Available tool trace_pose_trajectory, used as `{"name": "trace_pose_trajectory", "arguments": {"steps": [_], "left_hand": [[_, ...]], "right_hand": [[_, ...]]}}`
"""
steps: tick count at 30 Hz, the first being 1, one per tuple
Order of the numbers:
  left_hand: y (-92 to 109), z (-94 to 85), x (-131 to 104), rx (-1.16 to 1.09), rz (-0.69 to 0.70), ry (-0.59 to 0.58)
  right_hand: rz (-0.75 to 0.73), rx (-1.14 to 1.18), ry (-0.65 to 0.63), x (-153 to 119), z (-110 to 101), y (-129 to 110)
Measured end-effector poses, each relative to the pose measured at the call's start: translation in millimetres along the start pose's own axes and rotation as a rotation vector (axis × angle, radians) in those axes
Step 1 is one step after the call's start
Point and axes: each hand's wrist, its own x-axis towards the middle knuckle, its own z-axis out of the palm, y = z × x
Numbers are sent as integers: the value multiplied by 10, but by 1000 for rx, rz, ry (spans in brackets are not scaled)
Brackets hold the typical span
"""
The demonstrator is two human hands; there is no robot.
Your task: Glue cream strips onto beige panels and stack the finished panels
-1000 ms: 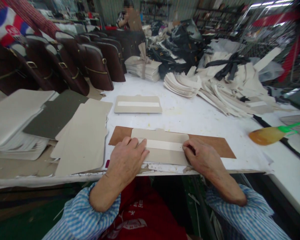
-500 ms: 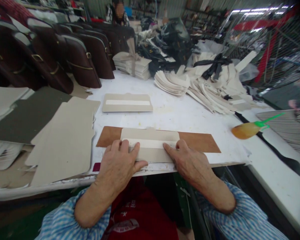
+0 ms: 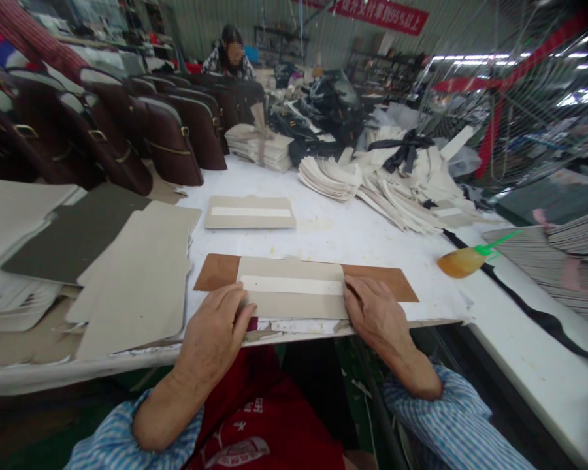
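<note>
A beige panel [image 3: 294,303] with a white strip [image 3: 291,285] along its middle lies on a longer brown leather strip [image 3: 215,272] near the white table's front edge [image 3: 127,359]. My left hand [image 3: 213,336] grips the panel's left end, thumb and fingers at its edge. At the panel's right end my right hand [image 3: 375,313] pinches the edge with its fingertips. Both sleeves are blue-striped.
A second beige panel [image 3: 249,212] lies farther back. Stacks of beige and grey sheets [image 3: 127,274] fill the left, with brown bags [image 3: 171,140] behind. Heaped pale cut pieces [image 3: 402,189] and an amber bottle [image 3: 463,261] are at right. Another person [image 3: 228,52] sits far off.
My hands have slid outward from the top of the panel to its two ends, uncovering the whole white strip. The camera has tilted up a little.
</note>
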Motion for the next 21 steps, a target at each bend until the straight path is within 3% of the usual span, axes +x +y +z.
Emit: {"name": "trace_pose_trajectory", "arguments": {"steps": [3,6,9,14,18,21], "left_hand": [[-12,9,16,-63,-120,-49],[-33,8,66,-160,-224,-47],[-49,1,103,-261,-309,-50],[-51,0,101,-367,-368,-44],[-35,14,63,-431,-387,-20],[-1,11,30,-449,-380,27]], "right_hand": [[78,74,1,7,78,-59],[291,269,-13,63,115,-89],[512,567,-39,150,98,-95],[780,1127,35,258,-6,-201],[800,1422,-234,319,-137,-284],[768,1444,-318,447,-312,-337]]}}
